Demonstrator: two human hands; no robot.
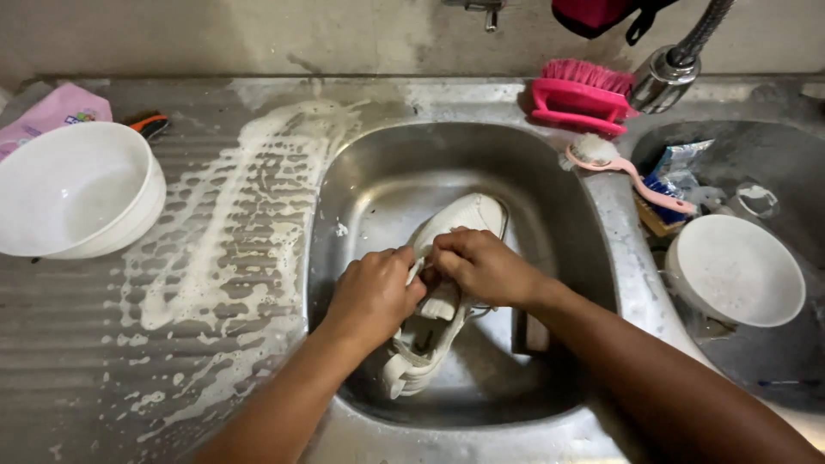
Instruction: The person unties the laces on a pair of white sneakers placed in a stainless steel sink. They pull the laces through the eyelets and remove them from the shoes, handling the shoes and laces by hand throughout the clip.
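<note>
Both hands over steel sink (pixel 567 215), L hand (pixel 374 296) & R hand (pixel 483 266) clamped on white sneaker (pixel 455 219), soap foam (pixel 249 198) on drainboard

Upper left: white bowl (pixel 73 189), pink packet (pixel 53 112) — soapy foam (pixel 249 206) on drainboard. Upper right: pink scrub brush (pixel 577 93), small pink brush (pixel 632 174), second white bowl (pixel 735 271) — hose nozzle (pixel 663 77).

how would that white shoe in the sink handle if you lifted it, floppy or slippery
The white shoe probably flexes; both hands bend around its middle. It is likely slick, given the suds on the drainboard. Probably light for its size, heavier if soaked.
</note>
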